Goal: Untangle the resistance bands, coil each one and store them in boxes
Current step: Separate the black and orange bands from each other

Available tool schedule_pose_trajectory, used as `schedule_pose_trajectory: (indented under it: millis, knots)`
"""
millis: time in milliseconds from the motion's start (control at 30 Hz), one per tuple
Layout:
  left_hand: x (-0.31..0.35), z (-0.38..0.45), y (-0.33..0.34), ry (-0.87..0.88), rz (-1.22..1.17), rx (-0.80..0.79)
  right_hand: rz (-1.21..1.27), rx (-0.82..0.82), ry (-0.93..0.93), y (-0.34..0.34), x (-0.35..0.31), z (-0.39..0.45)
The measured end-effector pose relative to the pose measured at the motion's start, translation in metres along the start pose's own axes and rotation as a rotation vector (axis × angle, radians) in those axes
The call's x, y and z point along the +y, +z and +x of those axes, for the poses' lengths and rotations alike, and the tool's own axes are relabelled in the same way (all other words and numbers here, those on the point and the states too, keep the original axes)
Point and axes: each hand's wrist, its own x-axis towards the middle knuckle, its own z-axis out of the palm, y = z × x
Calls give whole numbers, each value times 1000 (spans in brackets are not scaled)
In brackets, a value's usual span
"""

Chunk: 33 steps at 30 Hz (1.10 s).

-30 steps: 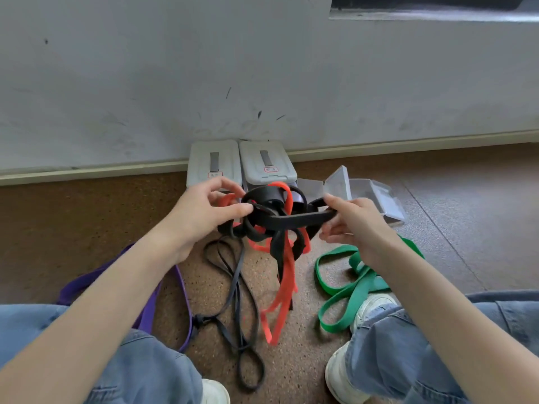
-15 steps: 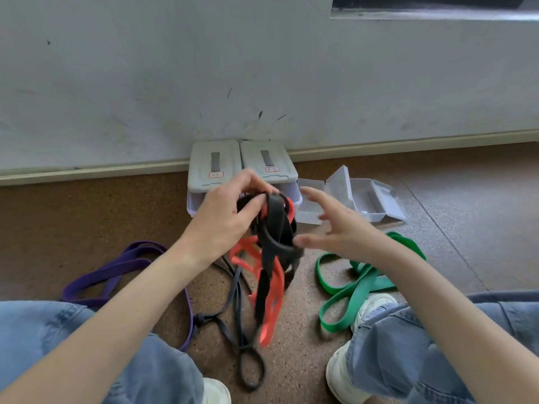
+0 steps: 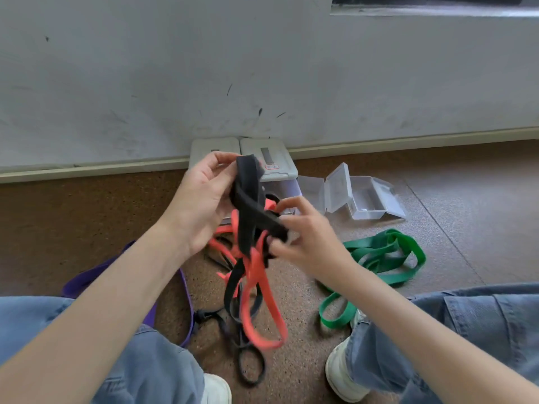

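Black and wide, a resistance band is held up in front of the wall by the left hand, whose thumb and fingers curl round its upper loop. The right hand pinches a lower fold of the same band, fingers bent (their tips blurred). An orange band is tangled with it and hangs down in loops toward the brown floor. On the floor lie a thin black band, a purple band partly under the left arm, and a green band at the right. 2 grey lidded boxes stand against the wall; a clear box sits open beside them.
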Motion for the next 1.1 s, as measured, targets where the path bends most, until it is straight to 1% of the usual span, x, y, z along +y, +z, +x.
schedule_pose_trajectory:
  millis: [67,100,133,167,200,233,267,300,333,400,433,500,567,600,633,700,733,767,833,867,933,967,1033,1067,1100]
  knots:
    - [-5,6,-12,-17,342,146,233,102,205,-12,8,5]
    - [-9,6,-18,-85,497,157,295,151,296,-18,11,7]
    - [-15,5,-23,-199,570,88,333,170,359,-21,12,8]
    - [-20,0,-24,-319,549,-57,389,168,402,-24,12,7]
    - [-26,-7,-21,-410,507,-242,470,157,428,-26,12,7]
    - [-33,-14,-14,-434,500,-411,583,144,450,-28,10,6]
    - [-42,-21,-6,-394,507,-512,691,149,469,-31,8,6]
    - [-51,-26,1,-324,500,-525,767,167,483,-35,7,7]
    - [-59,-29,8,-261,482,-470,816,182,493,-38,7,8]
    - [-66,-28,16,-201,463,-310,890,179,499,-45,5,10]
    - [-65,-26,15,-182,483,-255,906,177,491,-49,5,10]
    - [-58,-19,7,-204,528,-216,846,220,478,-56,8,11]
    - [-49,-14,-1,-247,456,-183,689,313,502,-67,15,12]
    - [-46,-12,-3,-267,395,-140,596,335,524,-70,20,12]
    - [-43,-10,-5,-292,333,-86,504,320,541,-71,25,11]
    - [-37,-8,-5,-358,234,0,262,211,526,-66,29,10]
    - [-35,-7,-6,-387,203,25,145,166,475,-61,27,10]
    - [-32,-6,-7,-410,184,32,80,142,397,-55,22,9]
    - [-26,-6,-10,-422,137,15,73,80,211,-40,7,6]
    - [-24,-6,-10,-410,107,-2,31,38,119,-31,3,4]
    - [-20,-7,-7,-390,89,-65,-172,-21,-4,-15,1,-1]
    - [-18,-7,-5,-385,85,-91,-253,-25,-29,-10,1,-4]
    - [-17,-7,-3,-391,76,-114,-301,14,-32,-6,5,-5]
    - [-17,-7,-3,-384,136,-124,-317,45,-19,-9,7,-4]
    - [-17,-7,-5,-354,304,-149,-351,70,11,-15,11,-3]
